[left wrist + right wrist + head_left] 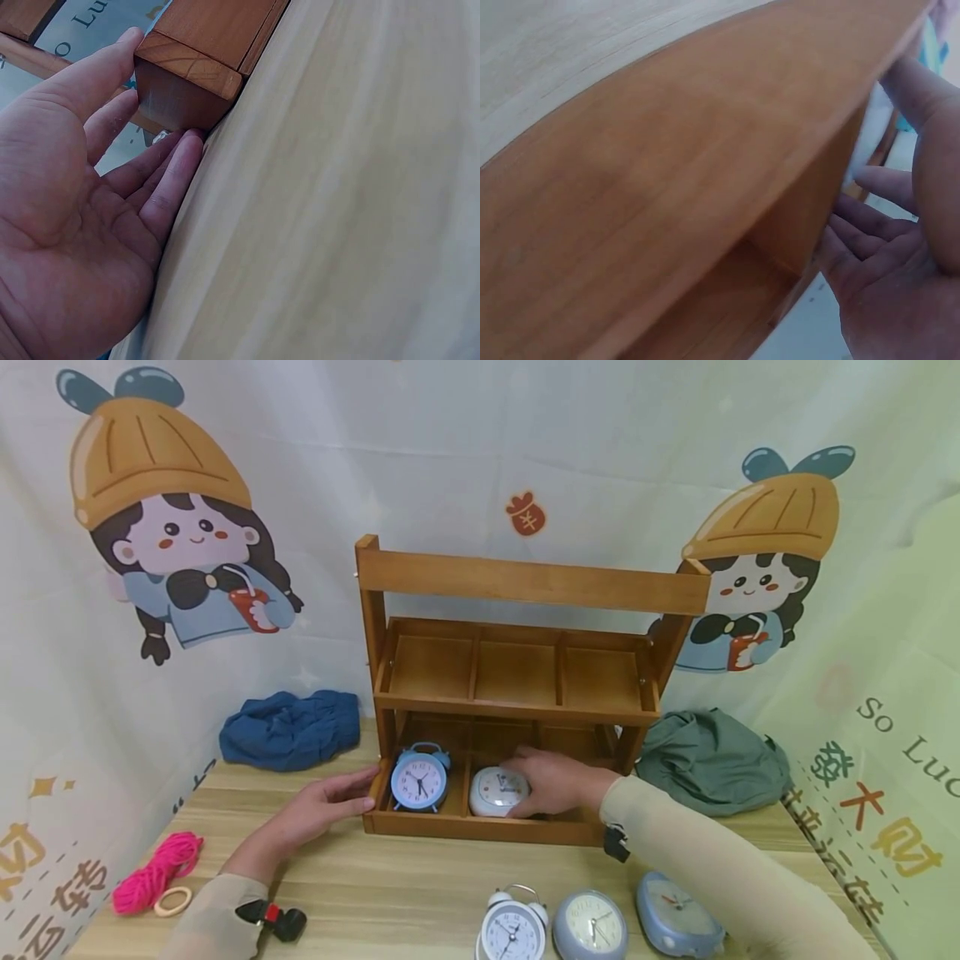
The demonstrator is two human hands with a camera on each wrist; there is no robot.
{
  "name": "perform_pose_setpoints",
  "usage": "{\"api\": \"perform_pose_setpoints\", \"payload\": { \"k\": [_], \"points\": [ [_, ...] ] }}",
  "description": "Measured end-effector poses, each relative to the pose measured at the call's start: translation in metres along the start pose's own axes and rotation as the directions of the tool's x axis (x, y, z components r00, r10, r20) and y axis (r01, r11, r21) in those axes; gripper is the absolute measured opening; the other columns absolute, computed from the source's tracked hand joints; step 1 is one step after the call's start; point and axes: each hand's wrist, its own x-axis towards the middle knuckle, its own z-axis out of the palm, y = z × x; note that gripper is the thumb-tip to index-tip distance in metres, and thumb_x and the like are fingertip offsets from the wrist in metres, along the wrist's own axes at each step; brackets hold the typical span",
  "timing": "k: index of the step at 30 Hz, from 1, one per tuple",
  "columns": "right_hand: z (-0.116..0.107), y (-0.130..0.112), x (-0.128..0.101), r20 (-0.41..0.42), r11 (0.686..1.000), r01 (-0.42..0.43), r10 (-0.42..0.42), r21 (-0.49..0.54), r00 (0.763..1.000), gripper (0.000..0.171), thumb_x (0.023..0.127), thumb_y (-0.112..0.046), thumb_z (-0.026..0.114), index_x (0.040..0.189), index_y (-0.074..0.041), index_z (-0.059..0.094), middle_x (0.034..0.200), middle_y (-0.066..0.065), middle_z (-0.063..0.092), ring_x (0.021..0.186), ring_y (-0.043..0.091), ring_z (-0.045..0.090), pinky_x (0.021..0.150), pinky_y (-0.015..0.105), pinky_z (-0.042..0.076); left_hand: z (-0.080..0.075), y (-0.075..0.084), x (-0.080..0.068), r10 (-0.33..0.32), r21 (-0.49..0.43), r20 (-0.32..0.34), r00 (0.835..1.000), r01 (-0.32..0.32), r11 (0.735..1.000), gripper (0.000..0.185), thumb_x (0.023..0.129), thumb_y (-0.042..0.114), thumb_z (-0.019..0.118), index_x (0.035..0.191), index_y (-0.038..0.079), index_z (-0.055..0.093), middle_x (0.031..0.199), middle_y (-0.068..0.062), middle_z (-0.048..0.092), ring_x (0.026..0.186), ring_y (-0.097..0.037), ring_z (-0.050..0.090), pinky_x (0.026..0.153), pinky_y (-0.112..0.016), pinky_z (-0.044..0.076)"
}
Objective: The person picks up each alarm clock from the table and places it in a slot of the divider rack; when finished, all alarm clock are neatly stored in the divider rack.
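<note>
My right hand grips a small rounded white clock, thumb at its front and fingers over its side. The clock sits in the middle lower compartment of a brown wooden two-tier shelf; in the right wrist view the shelf's front board hides most of it. At the lower left corner of the shelf, my left hand holds the wood between thumb and fingers, as the left wrist view shows with the shelf corner. A blue twin-bell alarm clock stands upright in the left lower compartment.
Near the front edge are a white twin-bell clock, a round grey-blue clock and a blue clock. Blue cloth and green cloth flank the shelf. Pink yarn and a wooden ring lie left.
</note>
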Motion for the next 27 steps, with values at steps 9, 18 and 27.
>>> {"api": "perform_pose_setpoints", "payload": {
  "k": [9,18,27],
  "points": [
    [-0.024,-0.024,-0.038,-0.084,0.993,-0.007,0.017,0.122,0.996,0.064,0.103,-0.045,0.082,0.151,-0.004,0.067,0.138,0.012,0.071,0.117,0.028,0.069,0.103,0.048,0.058,0.000,0.003,0.000,-0.001,0.006,-0.006,1.000,0.001,1.000,0.069,0.109,0.034,0.075,0.168,0.008,0.050,0.171,-0.019,0.049,0.154,-0.041,0.050,0.123,-0.053,0.040],
    [-0.019,-0.065,-0.091,-0.100,0.964,-0.010,0.037,0.265,0.994,0.063,0.104,-0.049,0.079,0.147,-0.005,0.068,0.129,0.008,0.077,0.116,0.024,0.073,0.099,0.047,0.059,-0.002,0.002,0.001,0.013,0.027,-0.003,1.000,-0.013,1.000,0.069,0.110,0.033,0.074,0.168,0.007,0.049,0.170,-0.019,0.049,0.153,-0.042,0.050,0.123,-0.056,0.040],
    [0.001,-0.095,-0.123,0.035,0.951,-0.064,0.056,0.302,0.998,0.074,0.097,-0.066,0.079,0.151,-0.017,0.065,0.136,-0.002,0.066,0.122,0.018,0.068,0.098,0.042,0.058,0.001,0.000,0.000,0.009,0.032,-0.007,1.000,-0.008,0.999,0.069,0.110,0.034,0.074,0.168,0.008,0.049,0.170,-0.019,0.049,0.153,-0.041,0.052,0.122,-0.054,0.042]
  ]
}}
